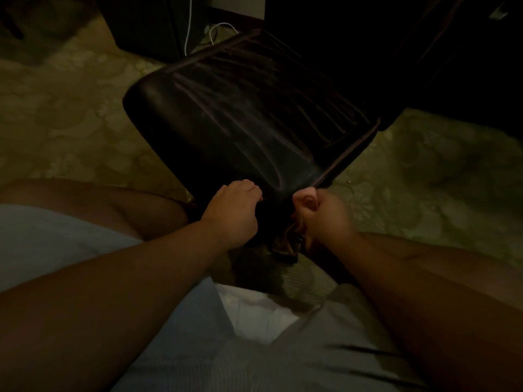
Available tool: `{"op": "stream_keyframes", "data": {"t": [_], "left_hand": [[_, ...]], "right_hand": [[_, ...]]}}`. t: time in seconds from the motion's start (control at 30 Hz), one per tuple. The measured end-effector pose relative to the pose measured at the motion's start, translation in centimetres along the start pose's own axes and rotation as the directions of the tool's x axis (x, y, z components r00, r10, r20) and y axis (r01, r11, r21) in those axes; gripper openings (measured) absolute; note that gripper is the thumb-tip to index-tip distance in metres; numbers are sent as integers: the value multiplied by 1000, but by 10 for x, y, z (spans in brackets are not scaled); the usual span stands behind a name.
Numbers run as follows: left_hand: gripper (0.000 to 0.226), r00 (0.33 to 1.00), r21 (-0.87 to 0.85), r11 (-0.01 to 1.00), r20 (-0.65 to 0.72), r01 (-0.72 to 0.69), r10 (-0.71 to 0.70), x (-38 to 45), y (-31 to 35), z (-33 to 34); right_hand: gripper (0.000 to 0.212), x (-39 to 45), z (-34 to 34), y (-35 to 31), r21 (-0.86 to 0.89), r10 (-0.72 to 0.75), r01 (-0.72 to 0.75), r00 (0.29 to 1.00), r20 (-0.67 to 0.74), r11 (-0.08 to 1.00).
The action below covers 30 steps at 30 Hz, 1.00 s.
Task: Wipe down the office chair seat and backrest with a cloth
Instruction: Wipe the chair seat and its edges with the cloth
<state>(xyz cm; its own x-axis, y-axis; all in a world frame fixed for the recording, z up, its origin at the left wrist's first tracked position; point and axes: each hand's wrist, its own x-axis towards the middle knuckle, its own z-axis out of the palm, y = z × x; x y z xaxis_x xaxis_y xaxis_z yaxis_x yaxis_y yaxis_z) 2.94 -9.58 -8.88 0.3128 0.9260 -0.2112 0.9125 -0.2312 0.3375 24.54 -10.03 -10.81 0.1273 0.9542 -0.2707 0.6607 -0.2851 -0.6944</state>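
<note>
A dark leather office chair seat [249, 114] fills the middle of the head view, its near corner pointing toward me. Faint wipe streaks run across it. The backrest [396, 52] rises at the upper right, almost lost in shadow. My left hand [232, 213] curls over the near edge of the seat. My right hand [319, 213] is closed in a fist at the seat's near right corner. A dark cloth [284, 244] hangs between both hands below the seat edge, and both hands seem to grip it. The scene is dim.
Patterned greenish carpet [70, 114] lies all around the chair. A white cable [215, 32] trails on the floor behind the seat beside a dark piece of furniture [147, 21]. My knees in light grey shorts [198, 349] fill the bottom of the view.
</note>
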Motion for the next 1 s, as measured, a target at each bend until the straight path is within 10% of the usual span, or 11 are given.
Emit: {"op": "stream_keyframes", "data": {"t": [0.1, 0.23, 0.4, 0.57, 0.7, 0.87, 1.0], "left_hand": [[44, 1000, 20, 1000, -4, 14, -14, 0, -4, -3], [42, 1000, -17, 1000, 13, 15, -14, -3, -13, -5], [43, 999, -11, 999, -3, 38, -38, -1, -13, -10], [40, 997, -77, 997, -74, 15, -21, -3, -22, -4], [43, 988, -64, 992, -118, -105, 97, 1, -14, -1], [54, 988, -37, 987, 11, -155, 155, -1, -5, 6], [49, 987, 46, 986, -1, -162, 162, 0, 0, 7]], "right_hand": [[11, -12, 13, -5, -199, -152, 171, 982, 108, 965], [9, 7, -5, -13, 45, -27, 33, 993, -119, 998], [13, -13, 20, -16, -366, -233, 306, 945, 230, 879], [11, 9, -1, -16, -115, -112, 101, 990, -86, 988], [16, -13, 23, -22, -349, -287, 365, 923, 256, 863], [14, 21, -9, -19, -58, 16, -28, 979, -201, 998], [7, 7, 12, -8, -221, -207, 221, 975, 82, 950]]}}
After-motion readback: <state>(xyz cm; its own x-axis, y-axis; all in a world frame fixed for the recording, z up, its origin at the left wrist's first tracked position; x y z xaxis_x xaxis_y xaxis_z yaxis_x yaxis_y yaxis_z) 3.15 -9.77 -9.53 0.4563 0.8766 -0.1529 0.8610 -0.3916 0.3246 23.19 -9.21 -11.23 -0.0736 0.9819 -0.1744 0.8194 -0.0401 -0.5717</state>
